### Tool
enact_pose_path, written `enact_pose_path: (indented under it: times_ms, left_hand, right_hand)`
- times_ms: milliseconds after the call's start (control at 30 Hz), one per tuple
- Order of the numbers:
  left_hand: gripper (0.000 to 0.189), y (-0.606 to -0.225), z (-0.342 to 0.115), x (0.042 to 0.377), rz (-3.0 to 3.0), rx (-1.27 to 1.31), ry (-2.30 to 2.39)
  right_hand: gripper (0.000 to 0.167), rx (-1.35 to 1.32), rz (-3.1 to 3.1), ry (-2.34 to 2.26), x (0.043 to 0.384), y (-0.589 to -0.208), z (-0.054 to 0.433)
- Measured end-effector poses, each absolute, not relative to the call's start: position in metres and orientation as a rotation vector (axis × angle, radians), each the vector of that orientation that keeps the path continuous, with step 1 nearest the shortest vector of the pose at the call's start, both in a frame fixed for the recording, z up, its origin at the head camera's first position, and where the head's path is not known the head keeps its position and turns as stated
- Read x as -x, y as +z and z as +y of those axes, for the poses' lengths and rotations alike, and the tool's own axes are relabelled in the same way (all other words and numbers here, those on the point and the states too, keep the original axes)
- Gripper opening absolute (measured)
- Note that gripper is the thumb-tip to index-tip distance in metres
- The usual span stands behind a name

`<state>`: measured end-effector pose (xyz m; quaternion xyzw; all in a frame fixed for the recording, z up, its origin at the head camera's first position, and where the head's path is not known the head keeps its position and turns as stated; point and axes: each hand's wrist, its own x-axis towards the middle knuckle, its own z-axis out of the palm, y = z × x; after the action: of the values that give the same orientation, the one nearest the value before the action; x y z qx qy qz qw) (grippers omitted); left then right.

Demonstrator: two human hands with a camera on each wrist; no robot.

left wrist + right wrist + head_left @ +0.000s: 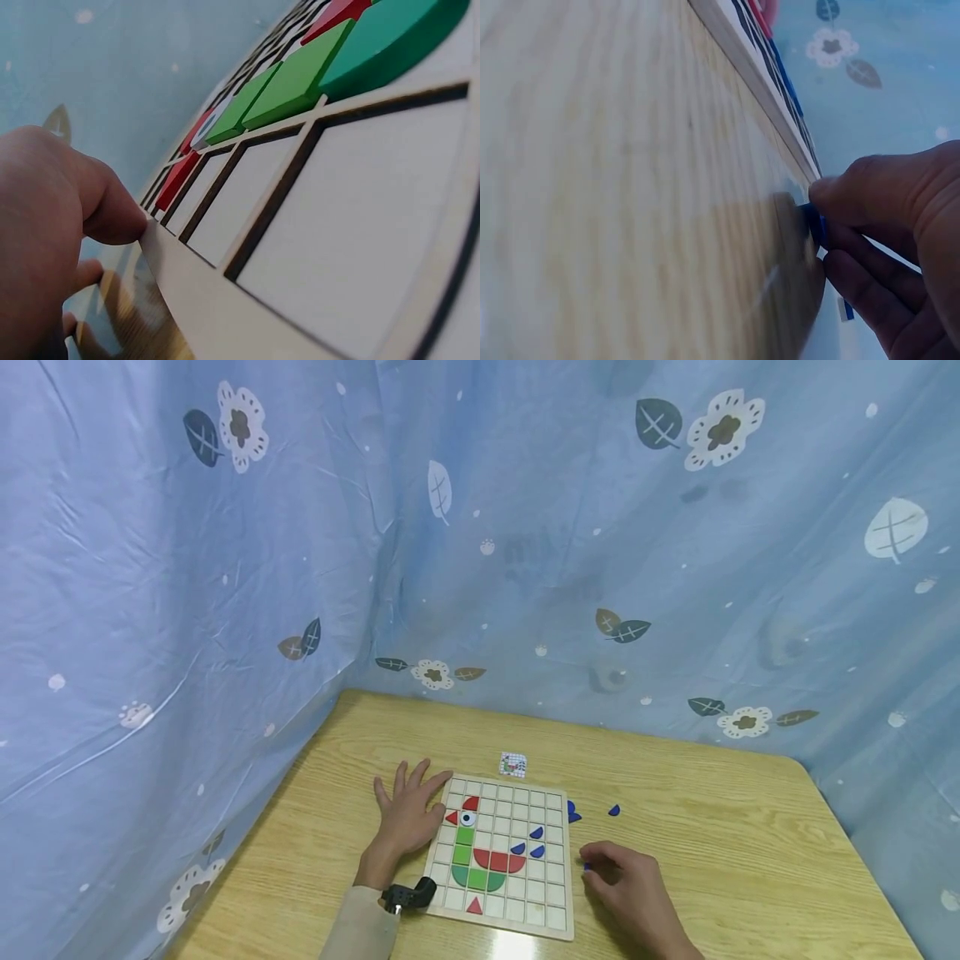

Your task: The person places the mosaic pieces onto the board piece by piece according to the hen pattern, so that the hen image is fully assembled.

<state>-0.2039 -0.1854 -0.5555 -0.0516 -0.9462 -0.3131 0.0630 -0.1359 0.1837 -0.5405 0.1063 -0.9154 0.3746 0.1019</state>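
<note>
A square wooden grid board point(555, 920) lies on the table with coloured pieces in its cells. Red, green and blue pieces and a white eye disc point(468, 818) form a bird-like figure on it. My left hand point(408, 817), fingers spread, rests at the board's left edge; in the left wrist view a fingertip touches the rim. Just right of the board, low over the table, my right hand point(626, 885) pinches a small blue piece point(815, 225) between thumb and fingers. Fingers hide most of that piece, so its full shape cannot be seen.
Several blue pieces point(572, 812) lie by the board's right edge, and a blue half-round piece point(614, 810) sits farther right. A small pattern card point(513, 765) lies behind the board. Blue patterned curtains point(525, 568) hang along the table's back and sides.
</note>
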Motion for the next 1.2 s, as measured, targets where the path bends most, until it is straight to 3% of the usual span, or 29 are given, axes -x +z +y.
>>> enact_pose_path:
  times_ms: [467,900,1200]
  left_hand:
    - [0.056,-0.556,-0.185,0.204,-2.853,0.157,-0.944]
    - [0.057,-0.558,-0.186,0.204,-2.858,0.161,-0.956]
    - [0.057,-0.558,-0.186,0.206,-2.872,0.156,-0.938]
  right_hand:
    - [0.043,-0.482,-2.586,1.056,0.142,-0.546,0.179]
    - [0.040,-1.049,-2.477,1.086,0.155,-0.537,0.152]
    - [0.034,-1.166,-2.686,1.088,0.154,-0.529,0.136]
